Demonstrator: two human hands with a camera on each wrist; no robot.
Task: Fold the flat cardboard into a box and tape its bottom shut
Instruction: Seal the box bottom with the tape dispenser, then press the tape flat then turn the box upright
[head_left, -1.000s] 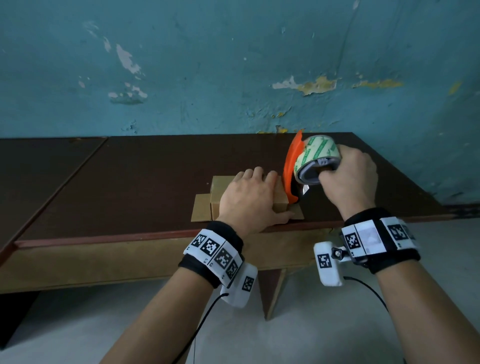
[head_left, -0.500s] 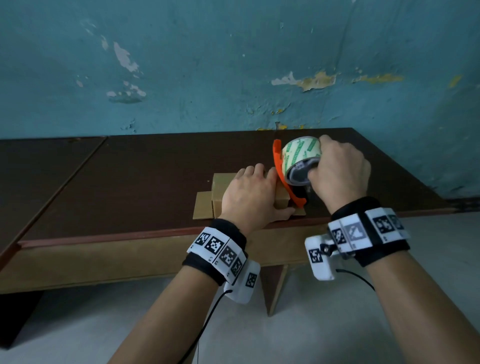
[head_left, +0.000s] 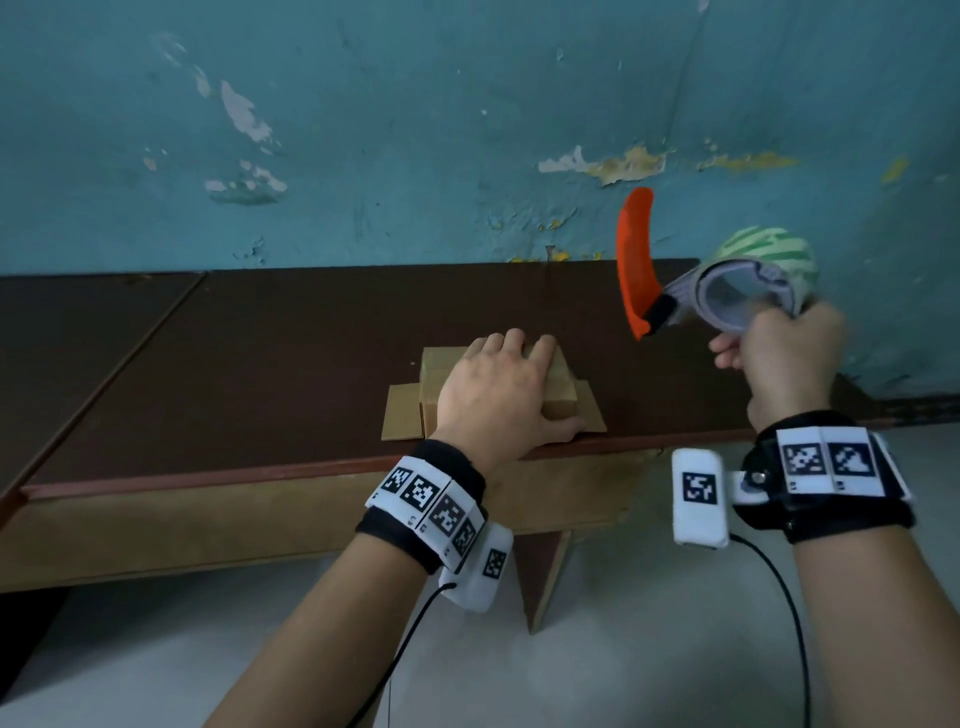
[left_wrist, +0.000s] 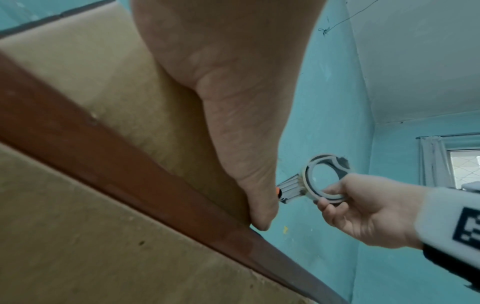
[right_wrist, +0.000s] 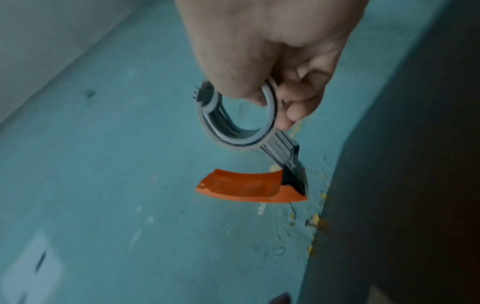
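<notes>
Right beside the table's near edge, left hand presses box.

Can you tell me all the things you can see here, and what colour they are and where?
cardboard box: one, brown, near the table's front edge, flaps spread flat at its sides
tape dispenser: one, grey ring with an orange blade guard and green-striped white tape, held in the air right of the box
table: one, dark brown top with a reddish front edge, against the wall
wall: one, teal with peeling patches, behind the table
window: one, pale, far right in the left wrist view
left hand: one, lies on top of the box
right hand: one, grips the tape dispenser
</notes>
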